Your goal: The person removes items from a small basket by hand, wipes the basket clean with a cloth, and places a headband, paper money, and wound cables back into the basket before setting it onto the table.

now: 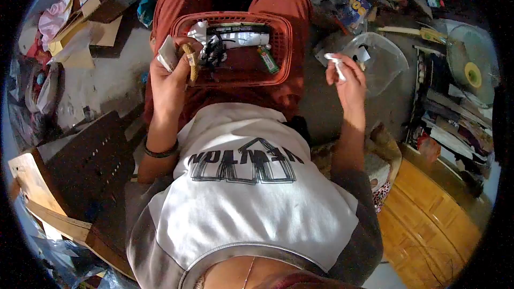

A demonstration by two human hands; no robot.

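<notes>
Your left hand [170, 77] holds a white flat piece [167, 53] and a yellowish-brown bundle [191, 63] by the red basket [289, 48] on your lap. Your right hand [350, 83] holds a small white item [337, 66] near a clear plastic bag [388, 61].

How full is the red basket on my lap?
Partly full: the basket holds a green packet and a black tangle, and part of its bottom shows.

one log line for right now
left hand: holds white piece, tan item; right hand: holds small white item, near clear bag; red basket: on lap
</notes>
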